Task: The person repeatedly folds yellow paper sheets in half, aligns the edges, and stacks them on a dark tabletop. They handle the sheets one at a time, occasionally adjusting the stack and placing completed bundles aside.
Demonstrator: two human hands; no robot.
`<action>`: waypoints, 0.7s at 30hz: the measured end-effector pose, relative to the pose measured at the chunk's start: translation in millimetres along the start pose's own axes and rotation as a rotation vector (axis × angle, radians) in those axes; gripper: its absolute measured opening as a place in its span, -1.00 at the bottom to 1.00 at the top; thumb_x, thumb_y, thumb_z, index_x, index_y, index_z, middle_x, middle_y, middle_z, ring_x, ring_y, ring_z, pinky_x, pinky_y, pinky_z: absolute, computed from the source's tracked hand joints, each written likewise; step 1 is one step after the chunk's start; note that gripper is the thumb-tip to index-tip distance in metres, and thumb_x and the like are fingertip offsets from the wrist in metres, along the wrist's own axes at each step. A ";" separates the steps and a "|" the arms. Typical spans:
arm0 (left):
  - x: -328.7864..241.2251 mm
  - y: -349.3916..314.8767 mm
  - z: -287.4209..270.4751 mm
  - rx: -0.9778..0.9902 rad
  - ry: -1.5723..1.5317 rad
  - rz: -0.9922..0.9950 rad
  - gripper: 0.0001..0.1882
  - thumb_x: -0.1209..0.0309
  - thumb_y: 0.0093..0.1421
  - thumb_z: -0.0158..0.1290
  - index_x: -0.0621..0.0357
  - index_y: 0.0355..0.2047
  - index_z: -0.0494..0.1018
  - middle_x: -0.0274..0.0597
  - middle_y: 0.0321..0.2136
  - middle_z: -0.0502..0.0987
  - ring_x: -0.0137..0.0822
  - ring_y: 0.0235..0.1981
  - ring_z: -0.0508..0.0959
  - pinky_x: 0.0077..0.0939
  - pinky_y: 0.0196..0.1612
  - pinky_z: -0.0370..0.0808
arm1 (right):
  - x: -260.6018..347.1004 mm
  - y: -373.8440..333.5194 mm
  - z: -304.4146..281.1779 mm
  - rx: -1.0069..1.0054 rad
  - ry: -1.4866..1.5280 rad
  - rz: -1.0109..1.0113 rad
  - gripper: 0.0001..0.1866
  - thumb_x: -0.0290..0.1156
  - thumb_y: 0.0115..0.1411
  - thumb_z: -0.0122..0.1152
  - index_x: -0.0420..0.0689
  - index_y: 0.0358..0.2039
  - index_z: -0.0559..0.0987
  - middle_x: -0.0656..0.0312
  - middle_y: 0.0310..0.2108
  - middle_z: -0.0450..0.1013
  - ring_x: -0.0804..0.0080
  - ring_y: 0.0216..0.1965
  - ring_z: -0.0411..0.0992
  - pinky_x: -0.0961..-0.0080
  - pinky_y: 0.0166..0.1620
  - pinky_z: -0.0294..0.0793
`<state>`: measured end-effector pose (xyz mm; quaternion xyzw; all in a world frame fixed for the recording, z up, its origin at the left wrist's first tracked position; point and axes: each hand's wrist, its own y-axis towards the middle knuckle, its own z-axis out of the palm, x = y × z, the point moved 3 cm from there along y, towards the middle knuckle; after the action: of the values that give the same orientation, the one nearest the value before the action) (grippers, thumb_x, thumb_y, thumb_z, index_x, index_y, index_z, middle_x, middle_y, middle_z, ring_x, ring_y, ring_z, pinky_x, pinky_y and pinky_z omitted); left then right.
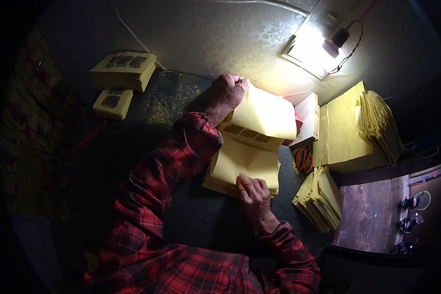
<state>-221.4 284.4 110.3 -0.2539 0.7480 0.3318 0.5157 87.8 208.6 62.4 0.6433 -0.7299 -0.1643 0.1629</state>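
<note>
A yellow paper sheet [267,110] is raised at its far left corner, where my left hand [228,90] pinches it with closed fingers. Beneath it lies a stack of yellow paper [247,159], and dark printed patches show across its middle. At the near edge of that stack my right hand [257,201] has its fingers bent and pressed against the top paper. An orange band or cover shows on one of its digits. The undersides of the right fingers are hidden.
Printed yellow bundles [125,68] sit at the far left of the dark table [191,215]. To the right are red-handled scissors [304,160], a pale box [306,120], a fanned paper bundle [318,201] and a larger yellow stack [345,127]. A lit bulb [330,49] hangs above.
</note>
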 end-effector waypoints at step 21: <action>42.6 -172.0 -58.4 0.070 0.092 0.012 -0.52 0.46 0.33 0.24 0.34 0.22 0.43 0.16 -0.10 0.68 -0.25 -0.25 0.72 -0.44 -0.31 0.67 | -39.4 50.3 -13.1 0.734 0.217 0.264 -0.53 -0.41 0.24 0.37 -0.07 0.19 0.60 -0.07 0.18 0.55 -0.07 0.09 0.55 0.13 0.18 0.52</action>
<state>-146.9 126.6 44.4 -0.2464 0.7835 0.2964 0.4874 53.8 253.3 95.7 0.5729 -0.7950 0.1986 0.0181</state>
